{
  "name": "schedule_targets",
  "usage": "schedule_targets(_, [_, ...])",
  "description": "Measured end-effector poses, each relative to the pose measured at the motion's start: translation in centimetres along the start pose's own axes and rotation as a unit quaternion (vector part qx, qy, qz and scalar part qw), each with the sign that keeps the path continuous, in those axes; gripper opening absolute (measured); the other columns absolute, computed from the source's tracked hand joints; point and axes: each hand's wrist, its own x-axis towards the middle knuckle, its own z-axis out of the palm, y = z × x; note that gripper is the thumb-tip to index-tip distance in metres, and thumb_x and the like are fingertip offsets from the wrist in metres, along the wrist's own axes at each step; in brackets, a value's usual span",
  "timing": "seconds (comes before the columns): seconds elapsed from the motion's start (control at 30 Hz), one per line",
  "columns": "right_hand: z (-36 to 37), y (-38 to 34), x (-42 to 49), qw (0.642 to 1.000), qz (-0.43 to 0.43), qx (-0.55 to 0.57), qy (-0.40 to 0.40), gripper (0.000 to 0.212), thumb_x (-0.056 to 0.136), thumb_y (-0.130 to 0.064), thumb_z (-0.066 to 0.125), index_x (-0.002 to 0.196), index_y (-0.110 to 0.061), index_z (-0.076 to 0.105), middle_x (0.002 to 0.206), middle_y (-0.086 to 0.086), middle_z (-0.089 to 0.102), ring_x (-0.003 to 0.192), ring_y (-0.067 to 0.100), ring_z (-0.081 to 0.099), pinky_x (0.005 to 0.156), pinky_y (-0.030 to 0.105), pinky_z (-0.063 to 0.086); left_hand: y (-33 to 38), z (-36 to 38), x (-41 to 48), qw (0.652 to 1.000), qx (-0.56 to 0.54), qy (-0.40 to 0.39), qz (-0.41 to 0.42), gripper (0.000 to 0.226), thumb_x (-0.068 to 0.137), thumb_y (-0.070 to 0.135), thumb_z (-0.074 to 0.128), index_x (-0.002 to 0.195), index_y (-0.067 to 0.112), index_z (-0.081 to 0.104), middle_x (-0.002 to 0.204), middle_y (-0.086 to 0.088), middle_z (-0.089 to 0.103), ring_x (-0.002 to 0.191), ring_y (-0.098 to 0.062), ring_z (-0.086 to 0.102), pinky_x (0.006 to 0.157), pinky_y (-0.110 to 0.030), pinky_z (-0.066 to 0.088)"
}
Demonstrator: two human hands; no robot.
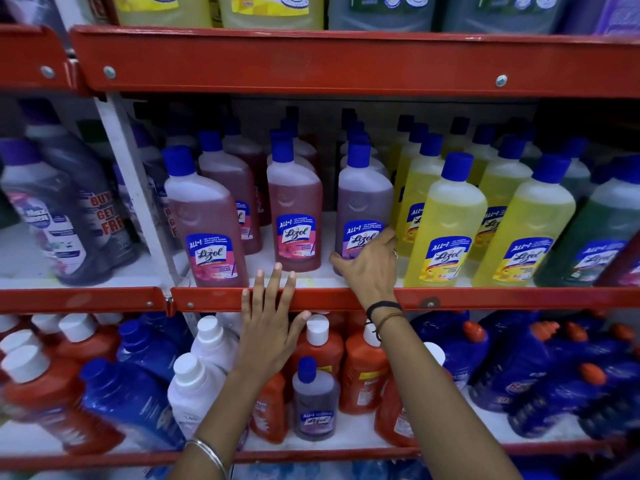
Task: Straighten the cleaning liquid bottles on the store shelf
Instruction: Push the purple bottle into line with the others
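Rows of blue-capped cleaning liquid bottles stand on the middle shelf (104,298), which has a red front lip. My right hand (369,268) grips the base of a purple bottle (363,202) at the row's front, fingers wrapped around its label. Left of it stands an upright pink bottle (294,209). Further left, another pink bottle (204,220) leans to the left. My left hand (268,327) is spread flat in front of the red shelf lip, fingers apart, holding nothing. Yellow bottles (450,223) stand to the right of the purple one.
Dark purple-capped bottles (65,209) lean on the neighbouring shelf at left, past a white upright post (138,188). Green bottles (595,230) stand at far right. The lower shelf holds orange, blue and white bottles and one small purple bottle (315,400). Large jugs sit above.
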Motion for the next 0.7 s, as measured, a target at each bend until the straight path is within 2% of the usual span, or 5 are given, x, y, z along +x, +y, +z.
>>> schedule_targets(0.1, [-0.7, 0.4, -0.8, 1.0, -0.003, 0.006, 0.0, 0.097, 0.053, -0.043, 0.083, 0.123, 0.0, 0.031, 0.114, 0.02, 0.053, 0.105, 0.036, 0.055, 0.086, 0.042, 0.053, 0.1, -0.2, -0.1, 1.0, 0.002, -0.001, -0.001, 0.07, 0.093, 0.056, 0.029, 0.151, 0.027, 0.003, 0.159, -0.006, 0.012, 0.147, -0.018, -0.013, 0.116, -0.037, -0.015])
schedule_targets(0.23, [-1.7, 0.6, -2.0, 1.0, 0.002, 0.017, 0.005, 0.099, 0.054, -0.042, 0.084, 0.127, -0.002, 0.03, 0.116, 0.018, 0.054, 0.105, 0.035, 0.057, 0.087, 0.042, 0.054, 0.1, -0.4, -0.3, 1.0, 0.011, -0.007, 0.001, 0.071, 0.092, 0.056, 0.031, 0.151, 0.026, 0.004, 0.158, -0.008, 0.02, 0.146, -0.026, 0.005, 0.116, -0.038, -0.011])
schedule_targets(0.33, [-2.2, 0.7, -2.9, 1.0, -0.006, 0.016, 0.007, 0.096, 0.056, -0.043, 0.082, 0.126, -0.002, 0.03, 0.114, 0.018, 0.055, 0.103, 0.033, 0.057, 0.083, 0.041, 0.056, -0.1, -0.6, -0.4, 1.0, 0.019, -0.01, 0.008, 0.07, 0.092, 0.057, 0.03, 0.151, 0.025, 0.008, 0.158, -0.009, 0.021, 0.145, -0.028, 0.011, 0.117, -0.039, -0.008])
schedule_targets(0.57, [-2.4, 1.2, -4.0, 0.999, -0.01, 0.043, 0.014, 0.092, 0.058, -0.043, 0.082, 0.124, -0.003, 0.034, 0.115, 0.017, 0.051, 0.105, 0.033, 0.056, 0.084, 0.046, 0.056, -0.5, -1.1, -0.7, 1.0, 0.01, -0.016, 0.023, 0.07, 0.092, 0.062, 0.023, 0.15, 0.024, 0.014, 0.159, -0.006, 0.02, 0.146, -0.026, 0.011, 0.116, -0.039, -0.005])
schedule_targets(0.7, [-2.2, 1.3, -6.0, 0.997, -0.023, 0.049, 0.051, 0.091, 0.068, -0.04, 0.079, 0.133, -0.001, 0.029, 0.132, 0.021, 0.04, 0.119, 0.034, 0.046, 0.098, 0.041, 0.047, -1.0, -1.2, -0.9, 0.999, 0.005, -0.006, 0.037, 0.067, 0.093, 0.057, 0.026, 0.15, 0.029, 0.004, 0.16, -0.001, 0.011, 0.147, -0.021, 0.005, 0.117, -0.041, 0.0])
